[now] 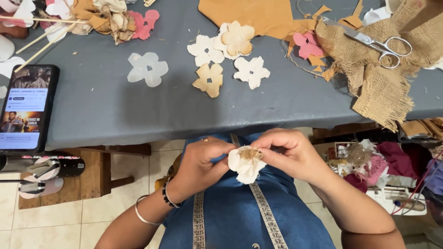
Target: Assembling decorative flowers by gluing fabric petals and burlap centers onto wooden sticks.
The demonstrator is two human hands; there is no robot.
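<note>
I am looking at a cream fabric flower (247,164) being held just below the desk edge, over a blue denim lap, with a tuft of brown fibre at its middle. The right hand (288,154) is pinching that middle with fingers curled tight, and the left hand (200,161) is closing on the petals from the other side, thumb and fingers nearly shut on the cloth. The left wrist is wearing a silver bangle (144,214) and a dark bead bracelet (167,196). A tape measure (265,214) is hanging down over the denim under both hands. Above them the grey desk (115,106) is carrying loose flower cut-outs: a white one (251,72), a tan one (208,80), a translucent one (147,69) and a stacked cream pair (235,39). Further right, scissors (376,42) are lying on burlap (383,87), near a pink cut-out (307,44). At the left edge a phone (27,108) is lying with its screen lit. Sandals (44,173) are sitting on a wooden stool under the desk.
</note>
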